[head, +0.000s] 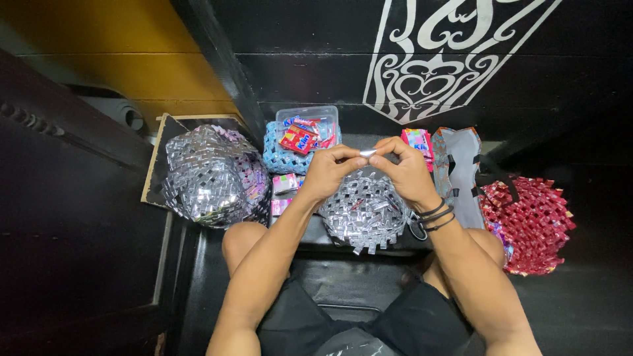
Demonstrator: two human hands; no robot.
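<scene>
Fingers (349, 157) first: tips of both hands pressed together, pinching a small silver strip (367, 153) between them. Held the strip up in the air, just above a half-made silver woven basket (364, 214). Left hand (328, 173) on one end, right hand (405, 173) on the other, thumbs close. Black bands (436, 216) on the right wrist.

Looked like the folding step: one little strip being creased flat, not yet joined to the basket below. Would call next for a tight pinch and a sharp fold, then a free gap in the weave to slide it into.

Further out, boxes and bags. Clear plastic tub (308, 117) behind the hands, with red and blue wrappers (300, 138) inside. Sat in, or on top of, a blue woven basket (277, 158); could not tell which. Pink and green wrappers (285, 183) stacked just beside the left wrist. Small pink pile (417, 140) behind the right hand. Big silver woven bag (211, 175) off to the left, resting on a board (158, 158); inside hidden. Grey-lined bag (461, 171) on the right, open, nothing seen in it. Red woven bag (531, 224) touching it, farthest right.
</scene>
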